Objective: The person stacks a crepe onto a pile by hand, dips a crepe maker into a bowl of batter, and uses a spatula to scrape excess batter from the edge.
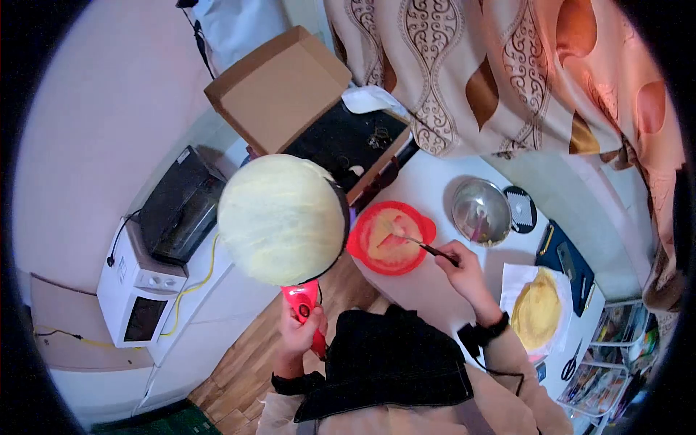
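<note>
My left hand [303,330] is wrapped round the red handle of a round pan [283,217], whose face is coated with a thin pale yellow layer. The pan is held up, left of the table. My right hand [464,268] grips the dark handle of a utensil [435,251]; its metal end reaches into a red bowl [394,268] with pale yellow batter. Behind the bowl stands a steel mixing bowl [481,210] with something pink inside. Cooked yellow rounds [537,308] lie on white paper to the right.
An open cardboard box [279,87] stands at the back beside a patterned curtain [435,65]. A white microwave [145,304] with a black appliance [181,206] on top is at left. Scissors [570,365], a dark blue board [569,264] and a wire rack [605,370] are at right.
</note>
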{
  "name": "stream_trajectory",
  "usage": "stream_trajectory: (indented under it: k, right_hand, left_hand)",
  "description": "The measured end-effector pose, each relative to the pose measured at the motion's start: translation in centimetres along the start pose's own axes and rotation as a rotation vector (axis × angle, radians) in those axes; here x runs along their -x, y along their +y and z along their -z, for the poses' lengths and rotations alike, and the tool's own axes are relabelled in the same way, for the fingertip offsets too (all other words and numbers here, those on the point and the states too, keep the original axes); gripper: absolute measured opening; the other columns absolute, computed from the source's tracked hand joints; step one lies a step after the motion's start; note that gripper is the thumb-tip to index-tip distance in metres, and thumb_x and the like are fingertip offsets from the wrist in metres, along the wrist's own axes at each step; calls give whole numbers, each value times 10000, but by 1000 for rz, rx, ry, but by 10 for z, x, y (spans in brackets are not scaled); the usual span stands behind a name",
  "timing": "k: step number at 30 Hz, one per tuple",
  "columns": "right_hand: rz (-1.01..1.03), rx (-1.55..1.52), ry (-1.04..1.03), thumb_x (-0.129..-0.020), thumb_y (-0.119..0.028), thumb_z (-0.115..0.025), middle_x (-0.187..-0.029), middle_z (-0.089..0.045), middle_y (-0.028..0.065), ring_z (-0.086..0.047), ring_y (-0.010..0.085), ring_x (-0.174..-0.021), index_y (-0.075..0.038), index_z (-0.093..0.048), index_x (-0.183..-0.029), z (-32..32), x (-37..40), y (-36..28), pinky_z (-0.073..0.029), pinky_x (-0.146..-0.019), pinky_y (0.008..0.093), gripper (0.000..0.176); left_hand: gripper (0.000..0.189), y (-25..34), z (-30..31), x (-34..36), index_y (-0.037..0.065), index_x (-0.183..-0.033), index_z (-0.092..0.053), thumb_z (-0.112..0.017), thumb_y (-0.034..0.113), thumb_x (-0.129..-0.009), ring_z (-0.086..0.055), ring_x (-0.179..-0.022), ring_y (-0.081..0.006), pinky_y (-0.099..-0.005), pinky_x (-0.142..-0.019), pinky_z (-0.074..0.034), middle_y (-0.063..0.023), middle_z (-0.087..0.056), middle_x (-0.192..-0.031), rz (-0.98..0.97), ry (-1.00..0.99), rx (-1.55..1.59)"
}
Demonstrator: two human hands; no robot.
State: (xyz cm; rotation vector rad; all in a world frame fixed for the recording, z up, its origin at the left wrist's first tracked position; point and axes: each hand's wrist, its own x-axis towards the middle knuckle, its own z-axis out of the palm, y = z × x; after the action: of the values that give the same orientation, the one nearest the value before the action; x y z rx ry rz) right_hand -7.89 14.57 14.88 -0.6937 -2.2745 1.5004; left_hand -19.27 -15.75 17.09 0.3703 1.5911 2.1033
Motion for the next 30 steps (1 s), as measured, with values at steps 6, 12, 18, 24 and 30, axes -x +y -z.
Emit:
stream_trajectory:
  k: [6,12,18,24,30]
  right_hand:
    - [191,-115,214,-753,6,-620,-682,-562,23,-468,52,-566,-11,-552,-856,20,15,-125,-386,-511,211,125]
    - [419,67,294,-720,-9,-628,-696,-522,114,-523,233,-593,-21,-558,-863,7,11,-160,-417,-525,290,160]
    - [497,184,306,-718,-10,-628,-718,-532,124,-531,256,-606,-20,-560,-886,3,10,-168,-433,-546,306,182]
    - [557,216,298,-739,14,-613,-714,-527,95,-490,146,-566,8,-546,-891,0,13,-171,-385,-511,230,167]
    - [631,214,329,-737,13,-615,-713,-526,95,-495,162,-571,8,-547,-900,-3,11,-166,-391,-517,239,177]
  left_hand:
    - [428,2,-22,-17,77,-1172,-255,-452,-50,-814,-490,-462,-145,-271,-420,-425,-64,-467,-625,24,-131,45]
    - [436,16,-40,-23,69,-1138,-323,-480,-49,-748,-487,-438,-157,-290,-389,-417,-74,-497,-657,2,-127,43]
    - [530,15,-37,-22,79,-1219,-262,-402,-129,-752,-478,-432,-152,-272,-411,-413,-72,-478,-615,21,-158,117]
    - [523,15,-36,-21,81,-1227,-236,-397,-117,-770,-479,-427,-157,-282,-404,-415,-85,-476,-609,8,-176,105]
    - [501,14,-37,-22,89,-1206,-236,-405,-110,-778,-479,-437,-168,-293,-402,-416,-97,-471,-615,1,-159,221]
